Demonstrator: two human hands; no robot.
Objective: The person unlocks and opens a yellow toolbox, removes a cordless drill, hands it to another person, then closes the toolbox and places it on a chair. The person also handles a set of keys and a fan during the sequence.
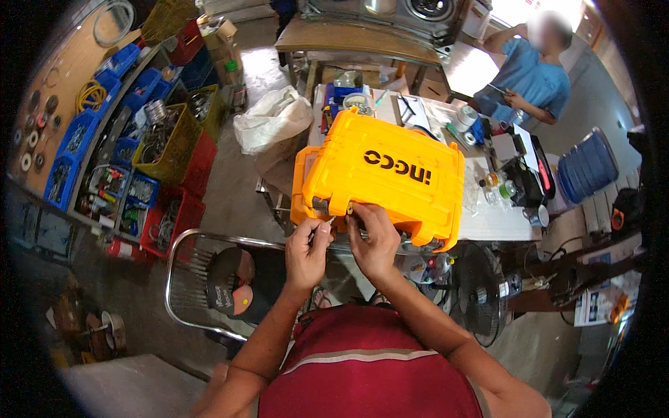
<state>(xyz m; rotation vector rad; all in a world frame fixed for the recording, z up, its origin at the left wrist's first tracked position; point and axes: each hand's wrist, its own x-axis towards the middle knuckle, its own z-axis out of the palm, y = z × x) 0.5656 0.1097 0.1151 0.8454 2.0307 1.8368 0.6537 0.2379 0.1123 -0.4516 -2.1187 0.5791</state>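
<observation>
A yellow hard plastic tool case point(390, 153) lies closed on the white table, its front side toward me. At its front left, by a dark latch point(320, 205), both my hands meet. My right hand point(374, 240) is closed, thumb and fingers pinching a small brass-coloured piece point(350, 208) against the case. Just left of it, my left hand point(307, 252) is closed in a pinch. A thin, shiny tip shows at its fingers, too small to name. Another yellow plastic part point(300, 182) juts out at the case's left side.
Behind the case, the white table point(498, 219) carries tools, bottles and tape rolls. A metal chair point(182, 275) stands at left, a black fan point(481, 296) at right. Blue bins point(80, 132) line the left shelf. A person in blue point(533, 80) stands at far right.
</observation>
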